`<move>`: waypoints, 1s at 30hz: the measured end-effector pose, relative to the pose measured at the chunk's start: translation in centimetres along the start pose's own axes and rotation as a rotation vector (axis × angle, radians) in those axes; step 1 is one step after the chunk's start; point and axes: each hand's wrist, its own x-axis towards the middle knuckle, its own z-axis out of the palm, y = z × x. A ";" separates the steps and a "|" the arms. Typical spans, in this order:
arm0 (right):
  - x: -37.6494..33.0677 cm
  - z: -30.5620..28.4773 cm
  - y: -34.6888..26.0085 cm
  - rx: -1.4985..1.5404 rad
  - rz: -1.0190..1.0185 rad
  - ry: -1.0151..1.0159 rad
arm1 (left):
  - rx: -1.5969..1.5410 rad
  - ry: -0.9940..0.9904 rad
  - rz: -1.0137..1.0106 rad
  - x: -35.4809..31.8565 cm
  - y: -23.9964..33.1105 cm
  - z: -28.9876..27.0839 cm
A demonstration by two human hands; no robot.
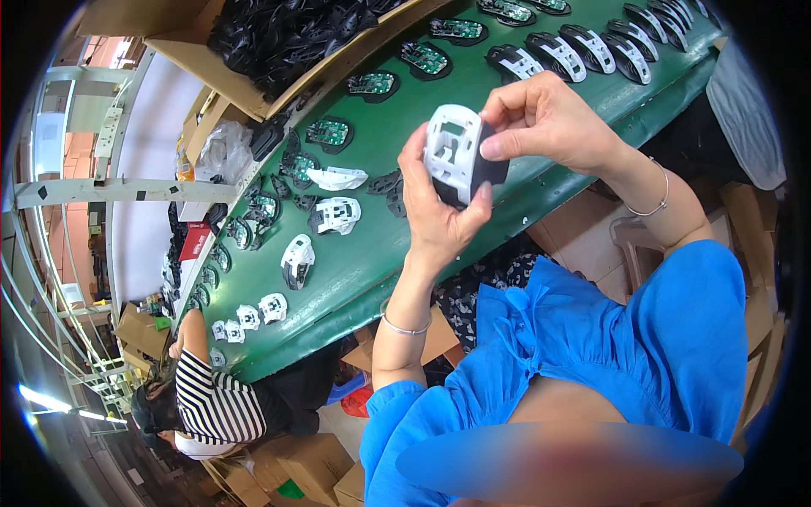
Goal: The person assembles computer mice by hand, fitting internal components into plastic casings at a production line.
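Over the green bench I hold a white-and-black computer mouse shell [454, 145], tilted up with its cut-out openings showing. My left hand [439, 220] is closed round its lower end, thumb on one side and fingers on the other. My right hand [553, 125] pinches the dark side of the shell between thumb and bent fingers. Whether that dark side is a separate piece I cannot tell. Beside my left hand lies a black plastic part [389, 191]. Further left are a white shell piece [338, 177] and white-and-black shells [336, 215], [297, 260].
Mouse bases with green circuit boards [424, 61] line the far side of the green bench [363, 262]. White-and-black shells [557, 56] stand in a row at the upper right. A cardboard box [203, 63] holds black parts. A co-worker in a striped top [221, 401] sits at the left.
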 end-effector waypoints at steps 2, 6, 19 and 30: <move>0.0 -0.1 -0.1 -0.111 0.058 -0.008 | 0.176 -0.026 0.083 0.1 -0.1 -0.4; 0.3 -0.6 2.6 0.107 0.183 0.065 | 0.054 -0.161 -0.089 0.7 -1.6 0.0; 1.2 -5.6 7.1 -0.560 0.294 -0.214 | -0.034 -0.612 -0.564 2.5 -6.0 0.7; 3.0 -6.7 6.7 -0.364 0.486 -0.287 | 0.096 -0.781 -0.557 4.3 -6.4 -0.1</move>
